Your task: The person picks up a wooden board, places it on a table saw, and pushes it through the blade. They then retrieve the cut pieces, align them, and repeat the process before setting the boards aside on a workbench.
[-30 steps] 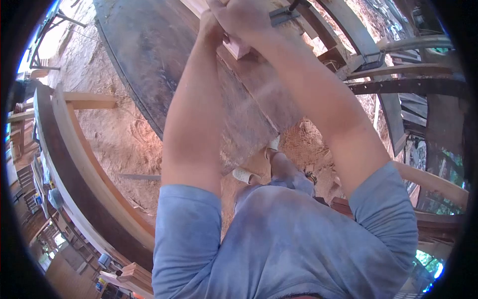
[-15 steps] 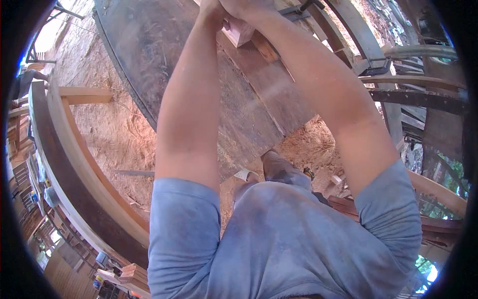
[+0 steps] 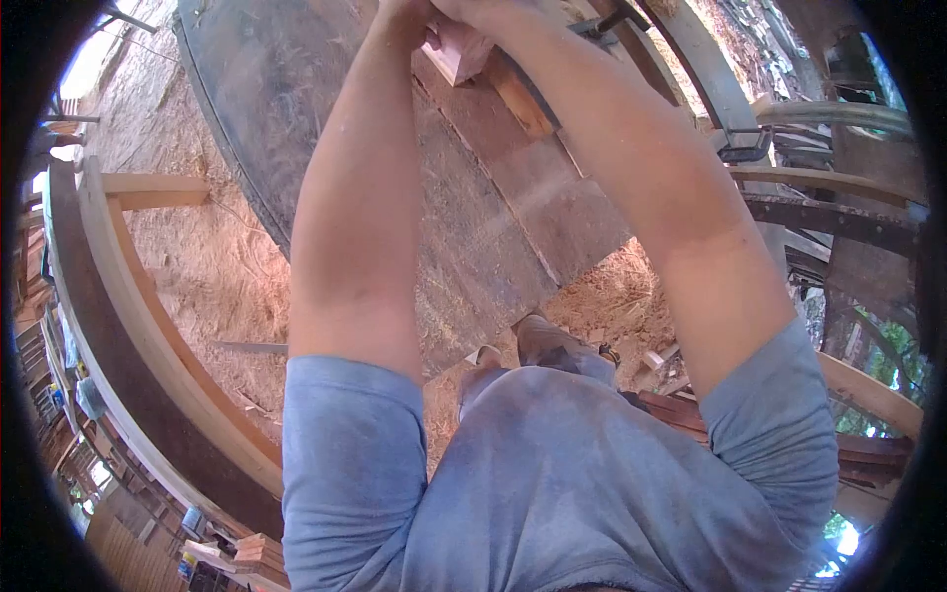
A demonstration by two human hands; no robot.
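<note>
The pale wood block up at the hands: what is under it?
The pale wood block sits over a wide dark plank, beside a reddish board. Both hands cover its top at the frame edge, so the contact underneath cannot be seen.

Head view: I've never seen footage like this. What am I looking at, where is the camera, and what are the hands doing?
The one camera sits on the person's head and looks down through a fisheye lens, so edges bend. You see a blue shirt, both bare arms stretched forward and a shoe on sawdust. The left hand and right hand meet at the top edge, on a pale wood block resting on a wide dark plank. The fingers are cut off by the frame, so the grip is unclear. Curved timber beams lie on the left.
</note>
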